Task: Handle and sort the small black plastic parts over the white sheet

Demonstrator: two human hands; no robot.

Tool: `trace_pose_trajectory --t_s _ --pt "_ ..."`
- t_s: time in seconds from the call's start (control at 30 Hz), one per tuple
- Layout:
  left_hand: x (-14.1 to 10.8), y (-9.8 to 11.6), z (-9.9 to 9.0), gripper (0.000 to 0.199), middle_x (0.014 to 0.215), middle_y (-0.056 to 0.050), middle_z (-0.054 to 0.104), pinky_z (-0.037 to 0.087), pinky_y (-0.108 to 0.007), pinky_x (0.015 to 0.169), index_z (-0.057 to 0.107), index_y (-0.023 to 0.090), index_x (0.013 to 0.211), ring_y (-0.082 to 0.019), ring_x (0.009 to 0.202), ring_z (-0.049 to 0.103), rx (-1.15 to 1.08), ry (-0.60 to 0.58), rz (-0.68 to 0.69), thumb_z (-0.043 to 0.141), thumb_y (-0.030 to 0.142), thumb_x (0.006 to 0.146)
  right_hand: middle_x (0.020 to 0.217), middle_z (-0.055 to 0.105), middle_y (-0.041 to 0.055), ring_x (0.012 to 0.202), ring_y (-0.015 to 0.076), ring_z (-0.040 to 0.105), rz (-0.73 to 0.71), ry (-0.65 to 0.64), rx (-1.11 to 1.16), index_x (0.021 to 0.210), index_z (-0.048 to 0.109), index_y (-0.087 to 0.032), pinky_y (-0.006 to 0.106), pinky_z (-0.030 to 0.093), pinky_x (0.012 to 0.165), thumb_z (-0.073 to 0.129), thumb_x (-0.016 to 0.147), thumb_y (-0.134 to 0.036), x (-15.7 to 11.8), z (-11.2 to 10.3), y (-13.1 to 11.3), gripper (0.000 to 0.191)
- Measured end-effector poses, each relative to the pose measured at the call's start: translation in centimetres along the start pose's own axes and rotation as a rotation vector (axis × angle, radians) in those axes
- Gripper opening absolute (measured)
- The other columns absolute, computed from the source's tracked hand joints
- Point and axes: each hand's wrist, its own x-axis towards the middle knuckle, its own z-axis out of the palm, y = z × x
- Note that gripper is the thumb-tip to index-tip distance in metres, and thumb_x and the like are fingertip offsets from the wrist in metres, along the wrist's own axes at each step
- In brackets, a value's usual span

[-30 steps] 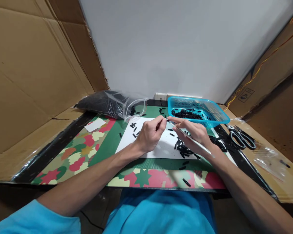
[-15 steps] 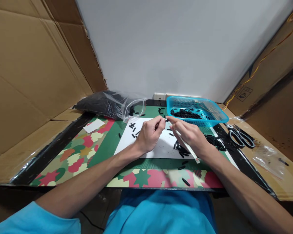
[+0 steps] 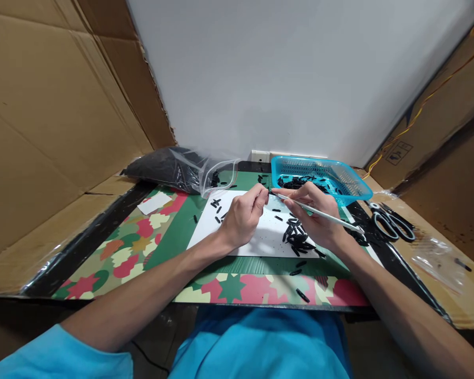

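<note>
A: Where's the white stick (image 3: pixel 334 219)?

B: In the right grip (image 3: pixel 319 225): fingers closed on it nr the front end, rear end slanting back over the hand, up in the air.

A: And the left grip (image 3: pixel 242 218)?

B: Curled tight, thumb against index. Can't tell what's inside; there's a dark bit at the fingertips, too small to ID.

A: Hands touching?

B: No, small gap btwn. Stick's front tip is in that gap, just beside the left fingertips.

A: Underneath?

B: White sheet (image 3: pixel 268 246), w/ black pcs (image 3: pixel 299 245) heaped on its rt side, a few loose to the left. A few more lie off its front edge, on the green, patterned desk (image 3: pixel 168 239).

A: Further out?

B: Blue basket (image 3: pixel 359 190) behind the right grip, black pcs in it. Big clear bag (image 3: pixel 161 168) w/ dark contents, back left; white scrap (image 3: pixel 155 202) in front of it. Scissors (image 3: pixel 393 225) far rt, nr a small clear bag (image 3: pixel 438 266). Cardboard both sides, pale wall behind.
</note>
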Motion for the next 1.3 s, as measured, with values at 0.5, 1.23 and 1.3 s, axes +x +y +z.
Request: trace_pose_trajectory --t_s 0.5,1.23,1.3 --pt "-0.3 -0.4 0.0 0.035 0.064 0.007 0.046 0.035 -0.025 0.059 0.050 0.022 0.087 -0.010 0.055 0.045 0.062 0.007 0.083 0.039 0.041 0.114 0.120 0.084 0.0091 0.080 0.0210 0.082 0.000 -0.012 -0.035 0.093 0.052 -0.027 0.031 0.065 0.064 0.065 0.106 -0.040 -0.2 0.1 0.2 0.022" --pt "-0.1 -0.6 -0.1 0.035 0.064 0.006 0.045 0.034 -0.026 0.060 0.049 0.022 0.084 -0.011 0.056 0.042 0.073 -0.019 0.057 0.040 0.040 0.112 0.127 0.080 0.0108 0.102 0.0207 0.081 -0.228 -0.046 -0.275 0.100 0.057 -0.025 0.035 0.066 0.086 0.055 0.110 -0.023 0.0 0.7 0.3 0.010" --pt "0.0 -0.3 -0.3 0.038 0.064 0.006 0.046 0.034 -0.026 0.060 0.049 0.021 0.082 -0.011 0.057 0.043 0.031 -0.023 0.008 0.040 0.042 0.112 0.130 0.079 0.0131 0.108 0.0209 0.080 -0.307 -0.048 -0.347 0.103 0.059 -0.024 0.035 0.067 0.091 0.053 0.110 -0.019 0.0 1.0 0.5 0.011"
